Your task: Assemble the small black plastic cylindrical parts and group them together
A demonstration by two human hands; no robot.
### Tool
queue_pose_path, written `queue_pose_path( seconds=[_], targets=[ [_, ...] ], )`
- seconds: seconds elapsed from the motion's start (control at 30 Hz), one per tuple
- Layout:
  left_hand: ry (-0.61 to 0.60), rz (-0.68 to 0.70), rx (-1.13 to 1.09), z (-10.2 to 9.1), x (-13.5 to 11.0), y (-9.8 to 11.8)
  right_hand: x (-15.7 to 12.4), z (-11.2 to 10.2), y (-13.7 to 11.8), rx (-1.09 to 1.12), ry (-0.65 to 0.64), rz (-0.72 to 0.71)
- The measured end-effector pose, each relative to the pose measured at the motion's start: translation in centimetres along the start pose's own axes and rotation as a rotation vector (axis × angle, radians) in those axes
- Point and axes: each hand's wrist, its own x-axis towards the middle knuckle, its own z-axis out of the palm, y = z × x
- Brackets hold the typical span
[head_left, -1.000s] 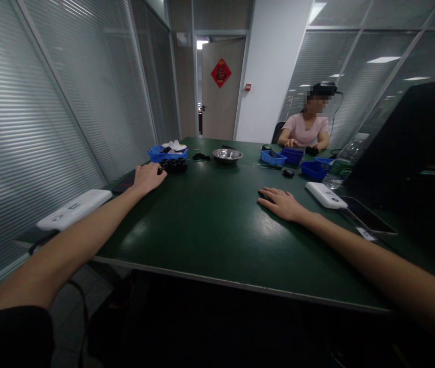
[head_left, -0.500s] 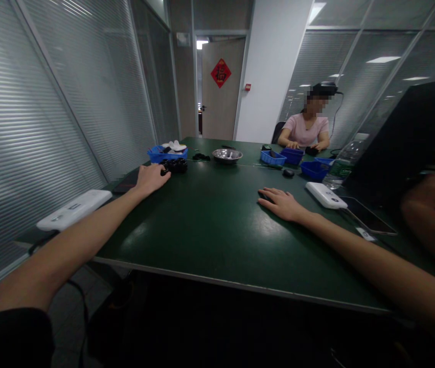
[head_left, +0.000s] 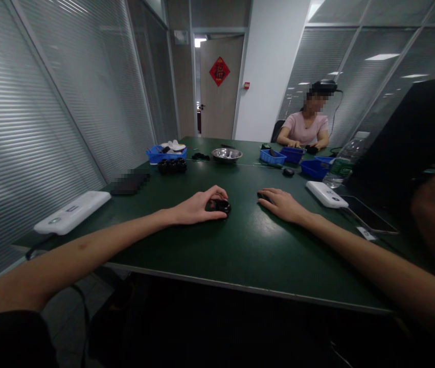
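Note:
My left hand (head_left: 196, 207) is at the middle of the green table (head_left: 202, 250), its thumb and fingers curled round a small, glossy black rounded object (head_left: 223, 206). The exact kind of that object cannot be made out. To its right, my right hand (head_left: 282, 203) lies palm down on the table, fingers stretched forward and resting over a small dark object (head_left: 266, 197), mostly hidden beneath them. Farther off on the left stands a cluster of similar black rounded pieces (head_left: 172, 166).
Behind the cluster is a blue basket (head_left: 156, 157); a steel bowl (head_left: 227, 159) is at the far middle. Blue bins (head_left: 313, 169), a water bottle (head_left: 343, 163), a white power bank (head_left: 326, 194) and a phone (head_left: 370, 214) line the right. A co-worker (head_left: 305, 128) sits across.
My left hand has moved from the black cluster rightward and nearer to the table's middle, bringing a black rounded object with it. My right hand has stayed in place.

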Motion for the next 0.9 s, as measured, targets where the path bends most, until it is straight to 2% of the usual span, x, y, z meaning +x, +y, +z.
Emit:
queue_pose_path(
  seconds=[0.07,0.13,0.23,0.33,0.47,0.6,0.67,0.73,0.9],
  targets=[
    [-0.072,0.047,-0.081,0.9,-0.1,1.3,0.0,0.1,0.0,0.004,0.012,-0.017],
    [-0.108,0.037,-0.109,1.2,-0.2,1.6,0.0,0.2,0.1,0.004,0.011,-0.017],
    [-0.13,-0.008,-0.118,1.2,-0.4,1.0,0.0,0.1,0.1,0.005,0.015,-0.012],
    [-0.15,-0.026,-0.07,1.1,-0.4,0.2,-0.3,-0.2,-0.8,0.049,0.069,-0.08],
    [-0.146,0.053,0.1,1.2,-0.2,-0.1,-1.5,-1.3,-5.6,0.223,0.182,-0.284],
    [-0.152,0.097,0.161,1.2,-0.1,-0.2,-3.5,-2.2,-11.8,0.441,0.132,-0.488],
    [-0.157,0.105,0.162,1.2,-0.2,-0.2,-4.1,-2.4,-13.5,0.449,0.09,-0.572],
    [-0.156,0.114,0.166,1.2,-0.1,-0.2,-4.3,-2.4,-14.0,0.443,0.099,-0.606],
    [-0.138,0.118,0.16,1.3,0.0,0.0,-3.8,-2.2,-12.7,0.523,0.187,-0.542]
  ],
)
